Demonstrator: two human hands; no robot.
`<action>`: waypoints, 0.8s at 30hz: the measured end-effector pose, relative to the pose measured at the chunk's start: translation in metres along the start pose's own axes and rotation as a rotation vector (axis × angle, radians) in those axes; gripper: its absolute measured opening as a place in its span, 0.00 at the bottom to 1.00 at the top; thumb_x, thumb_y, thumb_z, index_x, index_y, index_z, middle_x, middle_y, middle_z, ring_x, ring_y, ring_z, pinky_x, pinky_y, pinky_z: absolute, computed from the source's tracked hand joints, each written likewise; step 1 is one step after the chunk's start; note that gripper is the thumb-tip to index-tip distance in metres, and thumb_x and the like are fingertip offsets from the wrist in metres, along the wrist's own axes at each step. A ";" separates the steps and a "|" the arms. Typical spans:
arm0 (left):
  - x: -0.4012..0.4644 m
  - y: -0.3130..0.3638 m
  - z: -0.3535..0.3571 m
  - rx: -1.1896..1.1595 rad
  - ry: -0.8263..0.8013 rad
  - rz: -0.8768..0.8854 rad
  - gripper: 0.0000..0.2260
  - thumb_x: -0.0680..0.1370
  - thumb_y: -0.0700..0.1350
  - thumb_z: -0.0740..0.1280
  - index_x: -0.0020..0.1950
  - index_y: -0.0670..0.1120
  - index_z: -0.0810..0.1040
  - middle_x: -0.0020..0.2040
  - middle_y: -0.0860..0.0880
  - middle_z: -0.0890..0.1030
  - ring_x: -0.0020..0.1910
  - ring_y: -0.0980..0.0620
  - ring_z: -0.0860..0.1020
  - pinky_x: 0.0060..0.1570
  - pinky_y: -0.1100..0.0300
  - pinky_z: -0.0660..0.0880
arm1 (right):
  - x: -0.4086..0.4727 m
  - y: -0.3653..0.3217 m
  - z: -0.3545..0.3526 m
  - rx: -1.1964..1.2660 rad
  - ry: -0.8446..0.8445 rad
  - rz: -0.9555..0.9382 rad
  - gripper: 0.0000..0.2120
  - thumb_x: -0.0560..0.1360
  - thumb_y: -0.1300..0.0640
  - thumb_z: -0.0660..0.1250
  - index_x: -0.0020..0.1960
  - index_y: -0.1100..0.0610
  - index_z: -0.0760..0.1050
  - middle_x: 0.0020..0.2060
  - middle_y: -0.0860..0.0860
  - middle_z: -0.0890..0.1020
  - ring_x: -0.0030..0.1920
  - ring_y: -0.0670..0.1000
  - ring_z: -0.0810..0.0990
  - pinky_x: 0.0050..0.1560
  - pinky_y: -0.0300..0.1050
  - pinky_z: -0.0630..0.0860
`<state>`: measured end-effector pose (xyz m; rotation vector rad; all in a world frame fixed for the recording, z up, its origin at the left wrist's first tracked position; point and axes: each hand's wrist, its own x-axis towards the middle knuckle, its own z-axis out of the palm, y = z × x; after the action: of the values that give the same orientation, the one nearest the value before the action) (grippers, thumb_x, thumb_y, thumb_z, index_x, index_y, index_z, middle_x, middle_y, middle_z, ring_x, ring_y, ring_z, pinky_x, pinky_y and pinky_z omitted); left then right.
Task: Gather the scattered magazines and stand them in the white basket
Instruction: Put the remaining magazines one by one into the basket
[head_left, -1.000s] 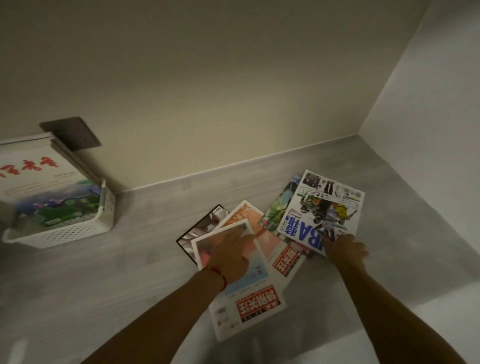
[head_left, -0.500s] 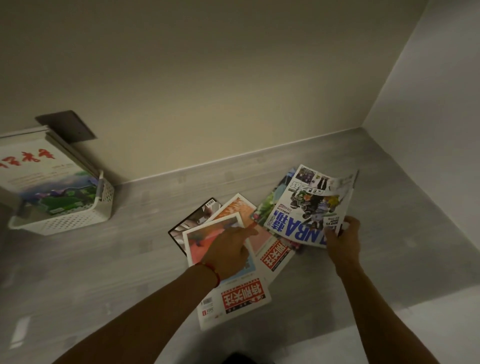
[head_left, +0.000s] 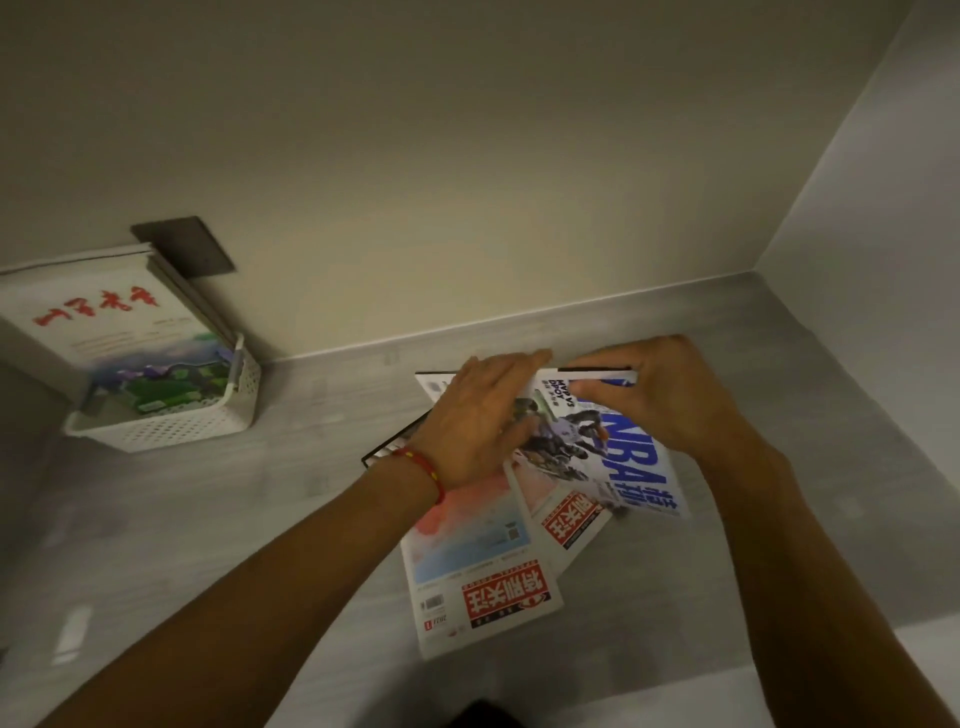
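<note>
Now: white basket (head_left: 171, 426) far left by wall, magazines standing inside. Left hand (head_left: 480, 415) flat, fingers straight, pressing NBA magazine (head_left: 618, 452) atop floor pile. Right hand (head_left: 660, 395) pinching its far edge. Earlier right hand alone lifted it; left rested on another cover.

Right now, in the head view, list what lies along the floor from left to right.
White basket holding upright magazines → left hand pressing on the pile → NBA magazine → right hand gripping that magazine's far edge.
</note>
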<state>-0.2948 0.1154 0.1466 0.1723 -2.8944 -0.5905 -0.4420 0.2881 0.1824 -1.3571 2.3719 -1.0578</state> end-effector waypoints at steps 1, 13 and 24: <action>-0.007 -0.009 -0.006 -0.061 0.021 -0.015 0.23 0.81 0.49 0.63 0.75 0.51 0.64 0.70 0.47 0.74 0.69 0.47 0.71 0.69 0.46 0.68 | 0.006 -0.015 0.002 0.022 -0.037 -0.035 0.10 0.72 0.50 0.73 0.43 0.34 0.80 0.38 0.38 0.83 0.30 0.36 0.81 0.32 0.27 0.76; -0.134 -0.131 -0.075 -0.566 0.440 -0.399 0.07 0.82 0.45 0.63 0.56 0.49 0.79 0.48 0.53 0.85 0.47 0.56 0.84 0.47 0.57 0.82 | 0.068 -0.083 0.084 0.164 0.134 0.032 0.26 0.70 0.25 0.59 0.63 0.36 0.71 0.56 0.36 0.77 0.55 0.32 0.75 0.53 0.40 0.73; -0.234 -0.288 -0.181 -0.763 0.699 -0.538 0.10 0.81 0.41 0.65 0.61 0.42 0.78 0.56 0.46 0.84 0.54 0.49 0.84 0.50 0.56 0.82 | 0.123 -0.210 0.267 0.309 0.072 -0.029 0.04 0.77 0.52 0.69 0.51 0.46 0.79 0.43 0.34 0.83 0.42 0.33 0.82 0.40 0.30 0.79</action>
<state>-0.0077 -0.1814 0.1595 0.8437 -1.7898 -1.3373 -0.2363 -0.0077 0.1517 -1.2626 2.1266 -1.4328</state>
